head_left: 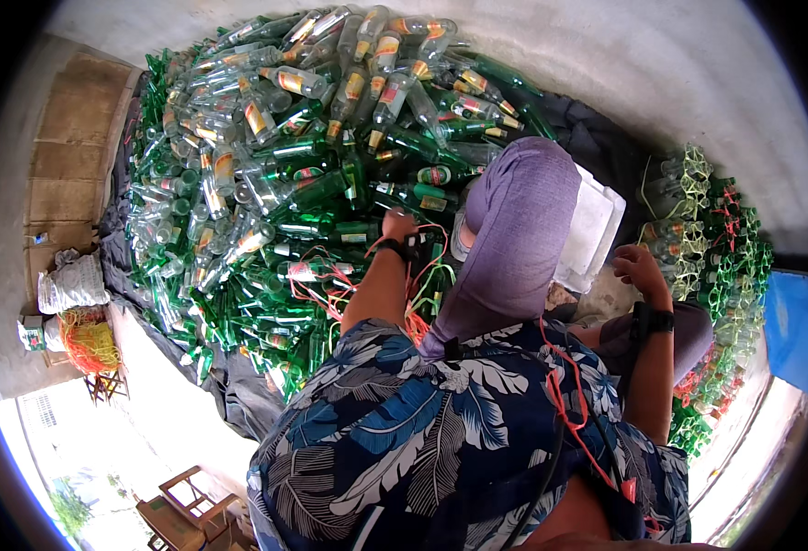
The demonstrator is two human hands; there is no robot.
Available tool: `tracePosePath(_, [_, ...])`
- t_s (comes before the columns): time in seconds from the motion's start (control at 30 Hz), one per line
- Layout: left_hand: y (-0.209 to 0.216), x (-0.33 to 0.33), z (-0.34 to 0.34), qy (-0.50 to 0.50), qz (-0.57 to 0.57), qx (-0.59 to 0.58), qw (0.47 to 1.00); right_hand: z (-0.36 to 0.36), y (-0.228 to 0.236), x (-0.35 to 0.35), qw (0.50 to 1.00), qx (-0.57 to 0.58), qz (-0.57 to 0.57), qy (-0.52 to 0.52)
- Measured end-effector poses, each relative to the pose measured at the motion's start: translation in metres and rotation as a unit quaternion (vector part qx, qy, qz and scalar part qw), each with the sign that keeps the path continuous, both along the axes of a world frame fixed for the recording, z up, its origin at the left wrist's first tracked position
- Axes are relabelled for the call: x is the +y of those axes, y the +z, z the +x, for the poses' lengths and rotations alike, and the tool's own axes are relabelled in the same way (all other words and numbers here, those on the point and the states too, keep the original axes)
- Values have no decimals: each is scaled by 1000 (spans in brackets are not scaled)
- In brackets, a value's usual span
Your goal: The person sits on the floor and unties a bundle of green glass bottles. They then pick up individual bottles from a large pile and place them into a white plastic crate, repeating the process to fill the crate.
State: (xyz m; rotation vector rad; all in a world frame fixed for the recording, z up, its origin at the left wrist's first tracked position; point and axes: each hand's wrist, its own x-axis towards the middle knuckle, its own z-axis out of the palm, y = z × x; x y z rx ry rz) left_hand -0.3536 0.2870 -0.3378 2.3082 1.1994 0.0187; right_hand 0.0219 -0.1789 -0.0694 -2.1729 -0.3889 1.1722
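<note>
My left hand [399, 223] reaches into the big heap of green and clear glass bottles [303, 188]. Its fingers point away from me and are partly hidden, so whether they grip a bottle is unclear. Just ahead of it lie green bottles [431, 195] with labels. Beside my left forearm, loose red and pale green plastic straps [433, 275] trail over the bottles. My right hand [640, 269] hangs in the air right of my raised knee, fingers loosely bent and apart, with nothing visible in them. It is near a white box-like block [595, 225].
Bottles bundled with green and red straps [721, 248] are stacked along the right wall. A black sheet [229, 390] edges the heap. At the left, coloured strapping [90, 342] rests on a small stand. A wooden chair [188, 510] is at the lower left.
</note>
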Motion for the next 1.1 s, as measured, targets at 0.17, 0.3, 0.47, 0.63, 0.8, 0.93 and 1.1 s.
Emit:
tracePosePath(0.17, [-26,85,-29,328,8,-146,933,5,-8,20,1000,8,7,17])
tracePosePath(0.3, [14,84,23,336,-273,-141,890,-6,1,-4,999,9,-12,-29])
tracePosePath(0.47, [-65,150,-24,329,-209,-143,910,-1,-13,17,999,34,37,-5])
tracePosePath(0.63, [-63,112,6,255,-88,-103,957,-2,3,10,999,-6,33,-3])
tracePosePath(0.8, [-11,114,-1,210,-25,-228,950,3,-2,26,996,-16,87,6])
tracePosePath(0.93, [107,57,56,113,21,-165,980,1,13,16,996,-42,77,15])
tracePosePath(1.1, [217,50,85,-18,164,-156,974,3,26,21,993,-68,89,22])
